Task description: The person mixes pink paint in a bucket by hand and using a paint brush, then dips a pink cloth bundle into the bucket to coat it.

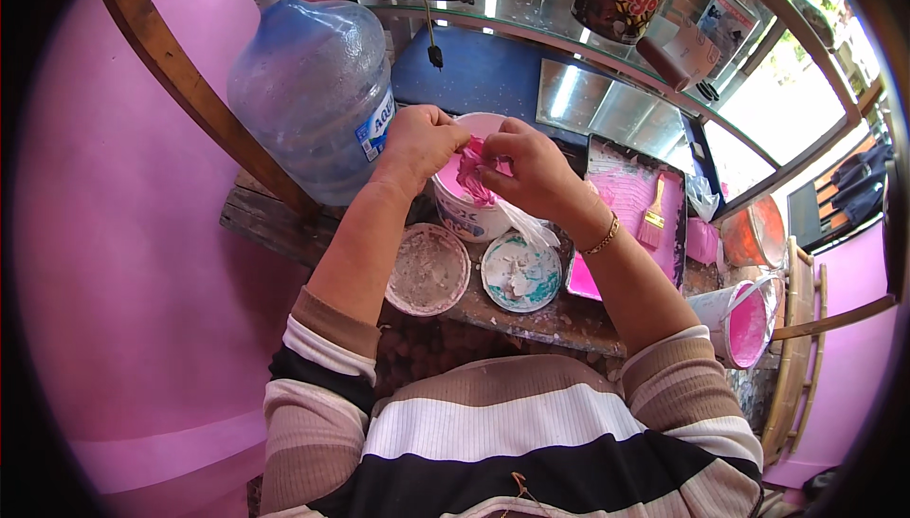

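Note:
My left hand [417, 146] and my right hand [533, 165] meet above a white bucket [466, 222] that has pink paint inside. Between them is a crumpled, pink-smeared piece of what looks like thin plastic [473, 177]. The fingertips of both hands pinch it, one hand on each side. A whitish translucent plastic end [533, 228] hangs below my right hand, over the bucket's side; whether it belongs to the same piece is unclear. My hands hide part of the bucket's rim.
A large water jug [308, 91] stands left. Nearer are a grey-crusted bowl [428, 270] and a lid with white paste [520, 272]. On the right are a paint tray [621, 163], a brush [653, 215] and a pink-stained pail [744, 324]. A plug [435, 55] hangs beyond.

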`<state>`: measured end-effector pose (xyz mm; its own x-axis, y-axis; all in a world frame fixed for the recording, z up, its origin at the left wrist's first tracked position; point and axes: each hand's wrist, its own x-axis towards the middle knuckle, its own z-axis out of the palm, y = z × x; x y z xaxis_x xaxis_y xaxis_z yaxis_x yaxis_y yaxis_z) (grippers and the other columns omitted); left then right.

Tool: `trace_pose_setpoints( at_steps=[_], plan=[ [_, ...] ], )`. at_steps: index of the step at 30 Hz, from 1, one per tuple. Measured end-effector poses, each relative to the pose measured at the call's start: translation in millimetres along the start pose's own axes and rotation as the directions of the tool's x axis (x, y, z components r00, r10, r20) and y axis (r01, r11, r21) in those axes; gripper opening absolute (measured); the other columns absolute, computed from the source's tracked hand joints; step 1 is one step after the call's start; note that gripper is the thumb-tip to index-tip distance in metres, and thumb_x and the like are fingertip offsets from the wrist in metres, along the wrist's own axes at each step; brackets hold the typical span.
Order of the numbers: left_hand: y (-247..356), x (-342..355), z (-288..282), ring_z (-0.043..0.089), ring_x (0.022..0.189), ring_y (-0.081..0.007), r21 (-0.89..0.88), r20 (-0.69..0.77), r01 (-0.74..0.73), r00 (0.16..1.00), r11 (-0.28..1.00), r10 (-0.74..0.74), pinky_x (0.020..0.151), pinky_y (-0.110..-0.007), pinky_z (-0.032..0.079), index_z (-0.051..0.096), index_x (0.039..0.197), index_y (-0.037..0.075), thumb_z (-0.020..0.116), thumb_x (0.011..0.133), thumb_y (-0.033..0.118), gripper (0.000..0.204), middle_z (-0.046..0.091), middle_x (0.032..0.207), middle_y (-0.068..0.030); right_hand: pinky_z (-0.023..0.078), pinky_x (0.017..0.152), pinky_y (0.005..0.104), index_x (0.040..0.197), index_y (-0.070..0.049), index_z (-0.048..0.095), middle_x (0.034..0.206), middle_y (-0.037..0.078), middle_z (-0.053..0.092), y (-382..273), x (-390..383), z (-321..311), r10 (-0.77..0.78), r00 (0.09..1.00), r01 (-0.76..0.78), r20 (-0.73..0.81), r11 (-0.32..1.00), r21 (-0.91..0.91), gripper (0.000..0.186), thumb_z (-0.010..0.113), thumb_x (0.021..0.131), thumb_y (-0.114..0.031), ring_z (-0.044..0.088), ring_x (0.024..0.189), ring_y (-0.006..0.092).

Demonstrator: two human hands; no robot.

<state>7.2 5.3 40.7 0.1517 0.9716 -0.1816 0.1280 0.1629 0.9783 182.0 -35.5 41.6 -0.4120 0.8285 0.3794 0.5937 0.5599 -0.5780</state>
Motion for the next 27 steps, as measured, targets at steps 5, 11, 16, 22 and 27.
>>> trace_pose_setpoints(
  at_steps=[5,11,16,22,27],
  plan=[
    [-2,7,-5,0.057,0.057,-0.0119,0.458,-0.186,-0.154,0.947,0.875,0.264,0.056,-0.026,0.047,0.064,0.067,0.002,0.067,0.066,0.004,0.004,0.063,0.063,-0.0049,0.044,0.066,0.0412,0.082,-0.005,0.065,0.081,0.013,0.053,2,-1,4,-0.069,0.997,0.069,0.016,0.998,-0.003,0.012,0.066,0.076,-0.015,0.056,0.076,0.0313],
    [-4,-4,0,0.059,0.054,-0.0184,0.685,-0.145,-0.289,0.845,0.668,0.514,0.056,-0.031,0.048,0.065,0.069,0.003,0.066,0.066,0.008,0.005,0.064,0.063,-0.0110,0.045,0.067,0.0411,0.082,-0.006,0.065,0.084,0.012,0.053,-4,-9,-11,-0.062,0.997,0.066,0.053,0.994,-0.086,0.009,0.065,0.077,-0.014,0.057,0.075,0.0318],
    [-10,-4,2,0.059,0.053,-0.0193,0.667,-0.133,-0.322,0.836,0.672,0.532,0.056,-0.031,0.048,0.065,0.068,0.003,0.066,0.066,0.009,0.006,0.063,0.062,-0.0111,0.046,0.067,0.0407,0.082,-0.006,0.065,0.087,0.012,0.052,-2,-15,-25,-0.082,0.994,0.089,0.071,0.991,-0.102,0.007,0.066,0.076,-0.011,0.057,0.075,0.0317],
    [-12,2,6,0.060,0.054,-0.0199,0.652,-0.149,-0.317,0.837,0.688,0.527,0.057,-0.031,0.048,0.065,0.067,0.003,0.067,0.066,0.010,0.007,0.064,0.062,-0.0110,0.045,0.065,0.0394,0.080,-0.006,0.064,0.082,0.012,0.052,6,-15,-33,-0.037,0.992,0.058,0.122,0.984,-0.166,0.009,0.068,0.075,-0.011,0.056,0.073,0.0309],
    [32,0,7,0.063,0.059,-0.0204,0.652,-0.212,-0.318,0.795,0.688,0.568,0.060,-0.031,0.050,0.065,0.068,0.003,0.067,0.067,0.012,0.009,0.066,0.066,-0.0114,0.045,0.061,0.0376,0.080,-0.003,0.063,0.074,0.012,0.053,4,12,-45,-0.011,1.000,0.012,0.009,0.992,-0.122,0.012,0.070,0.074,-0.011,0.057,0.068,0.0294]
  ],
)
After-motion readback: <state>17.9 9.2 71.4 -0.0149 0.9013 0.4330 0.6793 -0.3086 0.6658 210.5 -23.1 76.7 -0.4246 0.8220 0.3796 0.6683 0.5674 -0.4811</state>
